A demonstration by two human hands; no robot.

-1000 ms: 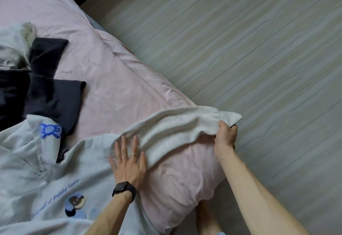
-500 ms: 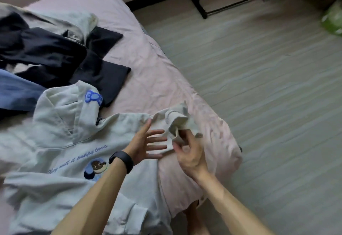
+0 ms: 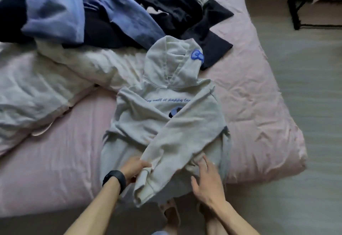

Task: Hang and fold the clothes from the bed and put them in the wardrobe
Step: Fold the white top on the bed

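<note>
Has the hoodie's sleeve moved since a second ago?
Yes: the sleeve went from the bed edge leftward across the chest print, into the left hand.

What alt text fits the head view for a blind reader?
A pale grey hooded sweatshirt lies front-up on the pink bed sheet, one sleeve folded across it. The left hand grips the sleeve cuff; the right hand is open nearby.

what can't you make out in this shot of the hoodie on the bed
- Head view, chest print: mostly covered by the folded sleeve of the hoodie.
- Head view, left hand: its fingertips are buried in the sleeve cuff it grips.
- Head view, clothes pile: blurred and cut off by the top edge, so no count.
- Wardrobe: not in the frame.
</note>
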